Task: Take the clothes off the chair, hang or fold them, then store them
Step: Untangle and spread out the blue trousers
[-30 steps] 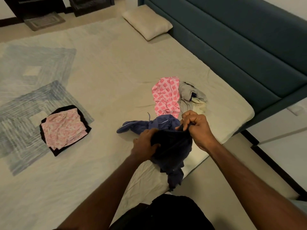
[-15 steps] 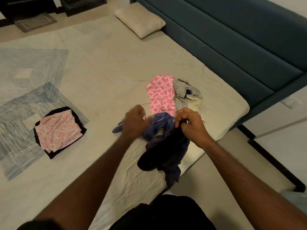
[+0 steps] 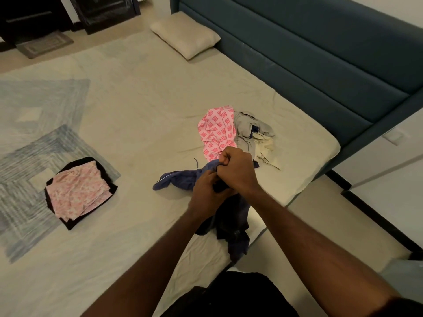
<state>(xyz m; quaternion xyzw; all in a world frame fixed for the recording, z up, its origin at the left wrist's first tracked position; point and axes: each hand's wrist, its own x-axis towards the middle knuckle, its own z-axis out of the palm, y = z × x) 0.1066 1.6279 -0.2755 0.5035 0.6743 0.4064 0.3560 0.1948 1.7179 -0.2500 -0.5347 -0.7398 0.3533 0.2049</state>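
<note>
A dark navy garment (image 3: 231, 223) hangs over the bed's near edge, one part with a white trim line (image 3: 174, 179) spread on the sheet. My right hand (image 3: 238, 170) grips its bunched top. My left hand (image 3: 206, 193) sits just below and left, fingers curled into the same cloth. Behind them lie a crumpled pink patterned garment (image 3: 215, 131) and a grey and cream one (image 3: 251, 131). A folded stack, pale pink on black (image 3: 79, 193), rests at the left of the bed.
The bed (image 3: 137, 110) has a beige and blue-grey sheet, a pillow (image 3: 185, 37) at the far end and a teal padded headboard (image 3: 320, 65) along the right. Floor shows at the right; dark furniture (image 3: 34, 17) and a mat stand at the top left.
My left hand, which had let go and lifted to the left half a second ago, has come back in and taken hold of the navy garment beside my right hand.
</note>
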